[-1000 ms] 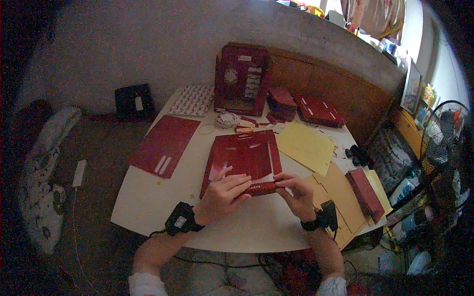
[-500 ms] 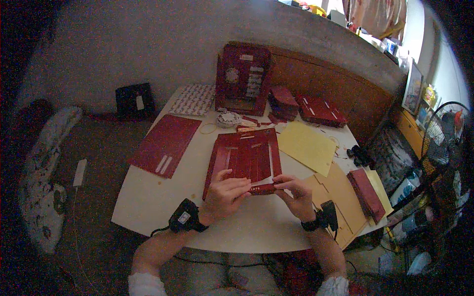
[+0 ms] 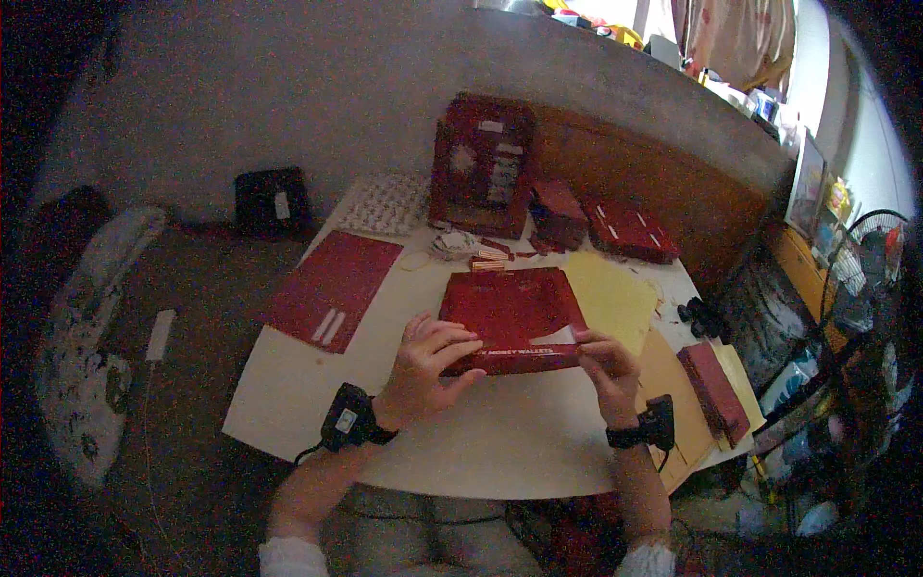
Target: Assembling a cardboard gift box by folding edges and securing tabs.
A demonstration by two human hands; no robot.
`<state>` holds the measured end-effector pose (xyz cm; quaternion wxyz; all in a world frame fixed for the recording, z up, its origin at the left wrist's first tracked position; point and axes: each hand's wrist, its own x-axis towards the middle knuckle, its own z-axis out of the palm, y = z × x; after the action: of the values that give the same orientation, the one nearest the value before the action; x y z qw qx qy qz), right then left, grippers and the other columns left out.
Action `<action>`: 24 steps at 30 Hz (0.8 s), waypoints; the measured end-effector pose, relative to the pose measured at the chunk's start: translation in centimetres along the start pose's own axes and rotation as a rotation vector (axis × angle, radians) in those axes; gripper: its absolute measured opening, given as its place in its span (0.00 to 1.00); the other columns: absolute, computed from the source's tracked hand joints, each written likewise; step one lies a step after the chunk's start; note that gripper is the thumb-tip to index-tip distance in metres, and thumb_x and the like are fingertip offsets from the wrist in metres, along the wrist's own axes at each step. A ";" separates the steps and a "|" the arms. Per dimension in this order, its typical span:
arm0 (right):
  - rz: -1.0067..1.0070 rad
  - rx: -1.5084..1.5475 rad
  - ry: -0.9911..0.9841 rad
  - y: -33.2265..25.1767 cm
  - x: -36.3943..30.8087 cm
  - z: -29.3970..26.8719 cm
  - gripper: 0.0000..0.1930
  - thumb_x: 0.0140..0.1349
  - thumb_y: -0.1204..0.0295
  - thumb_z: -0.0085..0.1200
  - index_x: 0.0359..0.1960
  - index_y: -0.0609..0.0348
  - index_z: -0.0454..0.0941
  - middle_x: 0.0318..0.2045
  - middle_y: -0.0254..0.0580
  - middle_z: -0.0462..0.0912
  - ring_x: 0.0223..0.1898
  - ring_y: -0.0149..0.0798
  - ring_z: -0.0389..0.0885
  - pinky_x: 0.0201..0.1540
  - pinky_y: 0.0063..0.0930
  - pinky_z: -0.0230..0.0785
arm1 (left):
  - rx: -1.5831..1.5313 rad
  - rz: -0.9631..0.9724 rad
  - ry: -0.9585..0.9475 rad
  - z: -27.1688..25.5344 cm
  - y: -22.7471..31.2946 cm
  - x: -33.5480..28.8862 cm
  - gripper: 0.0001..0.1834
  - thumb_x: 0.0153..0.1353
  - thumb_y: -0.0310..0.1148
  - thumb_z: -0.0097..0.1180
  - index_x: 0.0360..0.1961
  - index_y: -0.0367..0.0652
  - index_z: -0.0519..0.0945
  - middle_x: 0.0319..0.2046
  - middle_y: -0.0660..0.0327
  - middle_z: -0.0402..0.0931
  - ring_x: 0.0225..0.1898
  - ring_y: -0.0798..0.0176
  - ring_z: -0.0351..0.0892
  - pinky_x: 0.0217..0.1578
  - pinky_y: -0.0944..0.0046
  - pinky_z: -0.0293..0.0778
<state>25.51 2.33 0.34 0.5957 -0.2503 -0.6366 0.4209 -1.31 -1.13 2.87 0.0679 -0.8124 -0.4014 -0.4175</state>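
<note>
A shallow dark red cardboard box (image 3: 510, 306) with a pale printed line along its front wall rests on the table in front of me. My left hand (image 3: 423, 365) is at its front left corner, fingers stretched out against the edge and the thumb apart below. At the front right corner, my right hand (image 3: 608, 365) pinches the box's edge between thumb and fingers. A small whitish patch shows inside the box, next to the right fingertips. Each wrist wears a black strap with a small device.
On the white table (image 3: 481, 442) lie a flat red sheet (image 3: 332, 288), yellow sheets (image 3: 611, 293), tan card pieces (image 3: 673, 404) and a narrow red box (image 3: 713, 394). Behind stand a tall red box (image 3: 481, 163) and red stacks (image 3: 630, 231). A fan (image 3: 865, 260) is at right.
The box has shifted right and its front wall now faces me with more of its print showing. Both hands have moved with it, the left one's thumb spreading away. The view has tilted slightly.
</note>
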 end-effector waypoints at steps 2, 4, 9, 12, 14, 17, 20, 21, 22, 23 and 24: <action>-0.001 -0.017 0.025 -0.4 0.2 -0.1 0.06 0.56 0.82 0.53 0.35 0.62 0.75 0.46 0.46 0.75 0.47 0.35 0.73 0.50 0.28 0.68 | 0.011 0.015 0.017 -0.1 -0.1 0.2 0.18 0.44 0.35 0.65 0.38 0.43 0.79 0.37 0.59 0.74 0.44 0.56 0.71 0.53 0.47 0.59; -0.041 -0.011 0.047 -0.3 0.3 -0.1 0.05 0.56 0.80 0.53 0.35 0.62 0.74 0.45 0.46 0.76 0.47 0.36 0.74 0.49 0.28 0.68 | 0.046 -0.025 0.081 -0.1 -0.2 0.1 0.18 0.44 0.36 0.65 0.37 0.43 0.77 0.35 0.60 0.73 0.42 0.56 0.69 0.49 0.49 0.60; -0.068 -0.034 0.062 0.8 0.2 -0.9 0.05 0.56 0.80 0.54 0.35 0.62 0.74 0.46 0.47 0.75 0.47 0.37 0.74 0.50 0.29 0.67 | 0.011 -0.061 0.083 -0.1 -0.8 0.1 0.17 0.44 0.37 0.64 0.36 0.44 0.76 0.34 0.60 0.73 0.40 0.55 0.68 0.45 0.53 0.61; -0.067 -0.040 0.069 0.5 0.3 -0.8 0.05 0.56 0.79 0.54 0.34 0.62 0.74 0.45 0.47 0.75 0.47 0.38 0.74 0.51 0.31 0.66 | -0.018 -0.064 0.066 -0.4 -0.7 0.2 0.16 0.45 0.36 0.63 0.36 0.44 0.77 0.34 0.59 0.74 0.41 0.55 0.69 0.46 0.54 0.60; -0.047 -0.042 0.072 0.4 0.3 -0.9 0.05 0.56 0.79 0.54 0.34 0.62 0.74 0.45 0.47 0.75 0.47 0.38 0.73 0.52 0.31 0.66 | -0.032 -0.059 0.063 -0.3 -0.7 0.3 0.16 0.46 0.36 0.63 0.37 0.44 0.77 0.34 0.59 0.75 0.41 0.55 0.69 0.47 0.54 0.60; -0.047 -0.035 0.078 0.4 0.3 -1.4 0.05 0.56 0.79 0.54 0.34 0.61 0.74 0.45 0.47 0.75 0.47 0.38 0.73 0.51 0.31 0.65 | -0.084 -0.033 0.054 0.1 -1.0 0.3 0.16 0.47 0.33 0.60 0.39 0.44 0.77 0.35 0.58 0.75 0.43 0.54 0.69 0.50 0.54 0.59; -0.044 -0.008 0.080 0.4 0.4 -1.2 0.05 0.56 0.79 0.54 0.35 0.61 0.74 0.45 0.47 0.75 0.47 0.36 0.73 0.51 0.30 0.66 | -0.128 -0.028 -0.024 -0.3 -1.4 0.2 0.15 0.48 0.31 0.58 0.40 0.43 0.77 0.35 0.57 0.75 0.44 0.54 0.69 0.52 0.54 0.58; -0.058 -0.015 0.076 0.4 0.4 -1.2 0.06 0.56 0.79 0.54 0.35 0.61 0.74 0.45 0.47 0.75 0.47 0.36 0.73 0.50 0.30 0.66 | -0.161 -0.028 -0.044 -0.3 -1.4 0.3 0.15 0.49 0.31 0.57 0.40 0.43 0.77 0.35 0.57 0.75 0.44 0.54 0.69 0.52 0.54 0.58; -0.073 -0.021 0.073 0.5 0.5 -1.2 0.06 0.56 0.79 0.54 0.36 0.61 0.74 0.45 0.47 0.75 0.47 0.36 0.72 0.50 0.30 0.66 | -0.194 -0.028 -0.065 -0.4 -1.4 0.3 0.15 0.49 0.30 0.57 0.40 0.42 0.77 0.35 0.57 0.75 0.44 0.54 0.69 0.52 0.54 0.57; -0.071 -0.021 0.073 0.4 0.5 -1.2 0.06 0.56 0.79 0.54 0.36 0.61 0.74 0.45 0.47 0.75 0.47 0.36 0.72 0.50 0.30 0.66 | -0.194 -0.029 -0.066 -0.5 -1.3 0.4 0.15 0.49 0.30 0.57 0.40 0.42 0.77 0.35 0.57 0.75 0.44 0.54 0.69 0.52 0.54 0.57; -0.077 -0.016 0.073 0.3 0.6 -1.1 0.06 0.57 0.79 0.54 0.36 0.61 0.74 0.45 0.47 0.75 0.47 0.36 0.73 0.50 0.30 0.66 | -0.235 -0.030 -0.052 -0.6 -1.2 0.5 0.14 0.49 0.30 0.57 0.40 0.42 0.77 0.35 0.57 0.75 0.44 0.54 0.69 0.52 0.54 0.58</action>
<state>26.45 3.24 0.32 0.6323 -0.2453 -0.6270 0.3833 -2.38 -0.28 3.39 -0.0445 -0.8192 -0.3633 -0.4414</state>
